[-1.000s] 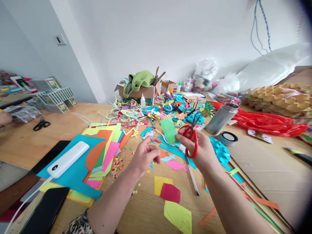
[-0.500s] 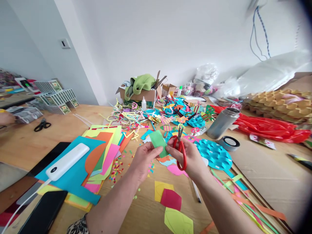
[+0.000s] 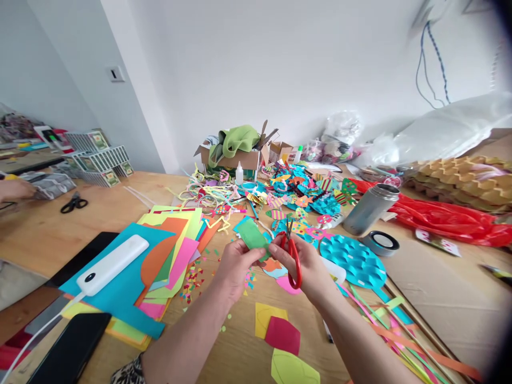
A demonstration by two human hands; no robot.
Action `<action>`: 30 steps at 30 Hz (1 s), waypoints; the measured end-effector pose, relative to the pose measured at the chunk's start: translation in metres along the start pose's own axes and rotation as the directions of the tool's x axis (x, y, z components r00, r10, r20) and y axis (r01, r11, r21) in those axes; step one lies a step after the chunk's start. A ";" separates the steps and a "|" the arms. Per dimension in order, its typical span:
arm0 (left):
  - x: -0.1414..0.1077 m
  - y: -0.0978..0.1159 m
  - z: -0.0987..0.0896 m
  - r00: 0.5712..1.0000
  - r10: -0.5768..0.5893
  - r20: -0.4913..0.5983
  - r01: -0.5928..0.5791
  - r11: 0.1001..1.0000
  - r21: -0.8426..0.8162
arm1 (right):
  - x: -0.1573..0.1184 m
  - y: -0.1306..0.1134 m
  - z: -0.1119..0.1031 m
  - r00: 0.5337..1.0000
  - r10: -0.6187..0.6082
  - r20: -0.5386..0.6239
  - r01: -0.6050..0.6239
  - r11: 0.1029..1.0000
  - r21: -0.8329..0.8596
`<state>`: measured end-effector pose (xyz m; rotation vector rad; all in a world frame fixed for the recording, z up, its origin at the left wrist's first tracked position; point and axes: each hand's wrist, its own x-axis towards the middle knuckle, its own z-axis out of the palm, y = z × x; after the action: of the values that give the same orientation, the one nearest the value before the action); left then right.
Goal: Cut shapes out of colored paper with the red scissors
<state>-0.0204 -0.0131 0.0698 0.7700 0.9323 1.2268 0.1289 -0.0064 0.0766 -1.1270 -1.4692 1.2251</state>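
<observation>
A small green piece of paper (image 3: pixel 250 233) is pinched between the thumb and fingers of my left hand (image 3: pixel 239 264). My right hand (image 3: pixel 306 261) carries red-handled scissors (image 3: pixel 295 261), blades pointing up and away, and its fingertips touch the paper's right end. Below my hands lie a yellow paper piece (image 3: pixel 262 314), a dark red piece (image 3: pixel 283 335) and a lime piece (image 3: pixel 294 368) with a drawn outline. Small confetti scraps (image 3: pixel 194 282) are scattered left of my forearm.
Coloured paper sheets (image 3: pixel 186 250) are stacked at left under a white power bank (image 3: pixel 114 264), near a black phone (image 3: pixel 70 349). Behind lie paper fish cut-outs (image 3: pixel 304 201) and a cardboard box (image 3: pixel 248 159). A metal flask (image 3: pixel 370 208) leans at right. Another person's hand (image 3: pixel 16 189) shows far left.
The green paper has tilted and shifted slightly left in my fingers. The scissors have turned a little in my right hand. The whole view has shifted slightly.
</observation>
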 end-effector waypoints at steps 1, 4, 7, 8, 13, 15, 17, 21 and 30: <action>0.001 0.000 0.000 1.000 0.006 -0.017 -0.006 1.000 -0.016 | 0.000 0.001 0.001 1.000 -0.001 0.017 0.001 1.000 -0.007; 0.003 0.001 -0.002 0.996 0.032 -0.087 -0.038 0.997 -0.072 | 0.000 0.006 0.006 0.996 0.030 0.082 -0.026 0.999 -0.043; 0.004 0.002 -0.002 0.996 0.038 -0.081 -0.049 0.989 -0.137 | -0.002 0.009 0.011 0.981 0.090 0.170 -0.074 0.993 -0.096; 0.004 0.002 -0.002 0.997 0.032 -0.064 -0.042 0.986 -0.159 | -0.003 0.009 0.013 0.975 0.103 0.197 -0.083 0.991 -0.106; 0.003 0.002 0.000 0.993 -0.040 -0.109 0.014 0.972 -0.235 | -0.005 0.014 0.018 0.951 0.120 0.285 -0.090 0.989 -0.115; 0.002 0.001 0.000 0.991 -0.054 -0.121 0.024 0.970 -0.240 | -0.004 0.015 0.019 0.946 0.134 0.296 -0.099 0.986 -0.133; 0.002 0.000 0.001 0.991 -0.058 -0.117 0.029 0.971 -0.236 | -0.004 0.016 0.019 0.942 0.151 0.298 -0.109 0.982 -0.152; 0.003 -0.001 0.001 0.991 -0.058 -0.122 0.027 0.970 -0.242 | -0.004 0.017 0.018 0.939 0.181 0.293 -0.141 0.978 -0.153; 0.004 -0.002 0.001 0.989 -0.024 -0.149 -0.012 0.972 -0.233 | -0.005 0.020 0.018 0.946 0.195 0.259 -0.170 0.979 -0.116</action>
<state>-0.0180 -0.0094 0.0680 0.4926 0.8916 1.3757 0.1146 -0.0124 0.0543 -1.2168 -1.6670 1.5000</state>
